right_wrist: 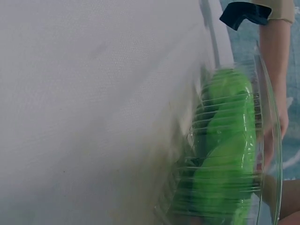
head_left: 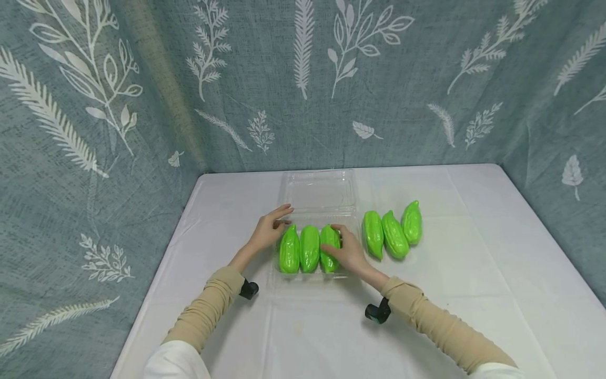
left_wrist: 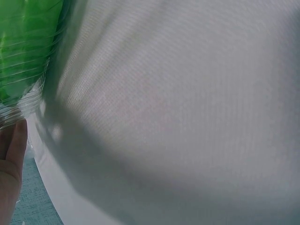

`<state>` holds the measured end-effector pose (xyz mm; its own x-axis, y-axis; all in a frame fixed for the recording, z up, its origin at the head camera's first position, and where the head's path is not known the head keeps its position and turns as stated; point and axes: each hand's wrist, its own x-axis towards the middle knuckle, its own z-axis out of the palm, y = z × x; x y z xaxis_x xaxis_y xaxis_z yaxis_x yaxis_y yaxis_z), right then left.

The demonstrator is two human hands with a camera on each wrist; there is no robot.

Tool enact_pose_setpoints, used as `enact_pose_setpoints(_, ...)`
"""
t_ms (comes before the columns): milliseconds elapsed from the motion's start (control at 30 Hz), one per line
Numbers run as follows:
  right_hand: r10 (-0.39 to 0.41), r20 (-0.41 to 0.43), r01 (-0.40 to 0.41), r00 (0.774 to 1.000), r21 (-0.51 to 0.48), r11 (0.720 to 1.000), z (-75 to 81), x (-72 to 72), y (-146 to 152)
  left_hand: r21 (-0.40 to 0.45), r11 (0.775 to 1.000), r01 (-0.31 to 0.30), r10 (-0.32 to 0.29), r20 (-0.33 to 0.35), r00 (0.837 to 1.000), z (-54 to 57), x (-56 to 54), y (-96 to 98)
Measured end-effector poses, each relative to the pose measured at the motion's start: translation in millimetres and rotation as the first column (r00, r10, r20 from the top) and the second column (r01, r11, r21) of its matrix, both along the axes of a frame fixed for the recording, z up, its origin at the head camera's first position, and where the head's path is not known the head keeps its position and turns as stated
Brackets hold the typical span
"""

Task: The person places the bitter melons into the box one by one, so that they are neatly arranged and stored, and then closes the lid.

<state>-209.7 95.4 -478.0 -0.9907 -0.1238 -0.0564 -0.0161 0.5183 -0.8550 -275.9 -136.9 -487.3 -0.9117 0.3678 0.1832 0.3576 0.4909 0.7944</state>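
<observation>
A clear plastic clamshell box [head_left: 350, 275] lies with its lid [head_left: 319, 190] folded back. Side by side in its base are three shiny, bright green, elongated gourd-shaped pieces: a left one [head_left: 289, 251], a middle one [head_left: 310, 250] and a right one [head_left: 329, 259]. My right hand [head_left: 351, 253] has thumb and fingers around the right green piece. At the box's left back corner is my left hand [head_left: 266, 231], fingers extended, a fingertip touching the ribbed plastic in the left wrist view. Through the ribbed wall, green pieces [right_wrist: 225, 159] show in the right wrist view.
To the right of the box, three more green pieces [head_left: 392, 235] lie on the white-covered table [head_left: 454, 295]. A grey-green curtain [head_left: 284, 131] with white leaf patterns hangs behind the table and along its sides. Each wrist carries a small black camera [head_left: 377, 310].
</observation>
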Motion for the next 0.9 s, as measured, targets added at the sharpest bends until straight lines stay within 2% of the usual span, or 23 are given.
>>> enact_pose_setpoints(167,-0.001,-0.030,0.002,1.000,0.029,1.000,-2.2,-0.9,-1.4,0.015,1.000,0.006,-0.006,-0.007,1.000,-0.9,0.1,0.7)
enact_pose_setpoints(467,-0.010,0.003,0.010,1.000,0.020,1.000,-1.7,-1.2,-2.2,0.005,1.000,-0.002,0.002,0.002,1.000,1.3,0.8,1.7)
enact_pose_setpoints(900,-0.003,-0.008,0.004,1.000,0.024,1.000,-0.7,-0.5,-1.4,-0.018,1.000,-0.012,0.013,0.016,1.000,1.0,1.1,0.7)
